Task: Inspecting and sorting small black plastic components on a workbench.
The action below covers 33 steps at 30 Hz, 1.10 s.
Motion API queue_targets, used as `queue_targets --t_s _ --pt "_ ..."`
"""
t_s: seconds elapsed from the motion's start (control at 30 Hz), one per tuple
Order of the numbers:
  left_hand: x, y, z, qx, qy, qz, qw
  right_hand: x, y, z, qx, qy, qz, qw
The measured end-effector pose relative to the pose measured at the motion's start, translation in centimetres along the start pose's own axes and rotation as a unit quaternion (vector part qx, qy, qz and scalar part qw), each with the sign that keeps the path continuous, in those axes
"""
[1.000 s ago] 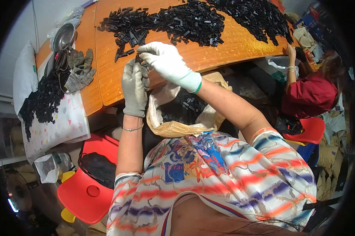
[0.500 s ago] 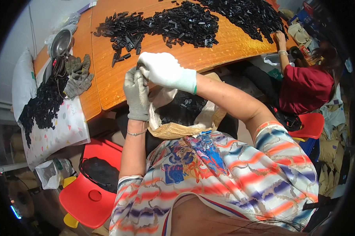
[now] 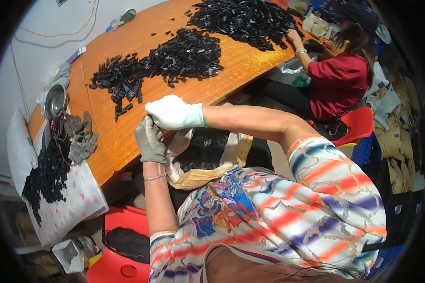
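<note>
My left hand [image 3: 149, 141] wears a grey glove and my right hand [image 3: 172, 113] a white one. Their fingertips press together just off the near edge of the orange table [image 3: 127, 137], and a small dark part seems pinched between them, mostly hidden. Right below them an open tan bag [image 3: 236, 151] with black parts inside rests on my lap. The nearest pile of small black parts [image 3: 175, 56] lies on the table beyond my hands.
A second black pile [image 3: 245, 19] lies farther along the table, where a person in a red shirt [image 3: 339, 80] sits on a red chair and reaches into it. At left are a metal bowl [image 3: 56, 100], spare grey gloves [image 3: 83, 137], a patterned sheet with black parts [image 3: 47, 174], and a red stool [image 3: 123, 254].
My joined hands have drawn back from over the table edge toward the bag on my lap. The view has tilted, so more of the table shows.
</note>
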<state>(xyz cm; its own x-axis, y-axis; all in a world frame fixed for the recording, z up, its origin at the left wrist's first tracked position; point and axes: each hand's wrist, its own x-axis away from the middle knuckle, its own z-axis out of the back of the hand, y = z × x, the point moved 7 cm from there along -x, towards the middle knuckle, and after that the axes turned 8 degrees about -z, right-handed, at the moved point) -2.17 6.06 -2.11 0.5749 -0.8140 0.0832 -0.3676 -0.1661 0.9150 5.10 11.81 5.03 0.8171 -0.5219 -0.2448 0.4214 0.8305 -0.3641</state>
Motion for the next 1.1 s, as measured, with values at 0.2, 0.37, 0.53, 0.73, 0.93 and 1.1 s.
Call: queue_targets --t_s 0.2,0.37,0.53,0.73,0.93,1.1 --pt "-0.3 1.3 -1.8 -0.028 -0.076 -0.005 0.997 0.1 1.8 1.2 -0.036 0.068 -0.119 0.99" --pt "0.8 0.7 -2.7 0.061 -0.122 0.001 0.991 -0.3 5.7 0.7 -0.166 0.012 -0.053 0.985" --pt "3.3 -1.7 -1.0 0.095 -0.115 0.058 0.987 3.1 5.5 -0.4 -0.538 -0.157 -0.154 0.814" --pt "6.4 -4.9 -2.0 0.18 -0.168 0.162 0.955 7.0 4.9 -3.7 -0.534 -0.147 -0.251 0.794" --pt "6.8 -3.8 -1.5 -0.38 -0.256 -0.178 0.871 5.6 7.3 -1.1 -0.307 -0.229 -0.199 0.902" --pt "5.1 1.4 -2.2 -0.565 -0.139 -0.263 0.77 -0.4 13.0 0.3 -0.079 0.022 -0.227 0.97"
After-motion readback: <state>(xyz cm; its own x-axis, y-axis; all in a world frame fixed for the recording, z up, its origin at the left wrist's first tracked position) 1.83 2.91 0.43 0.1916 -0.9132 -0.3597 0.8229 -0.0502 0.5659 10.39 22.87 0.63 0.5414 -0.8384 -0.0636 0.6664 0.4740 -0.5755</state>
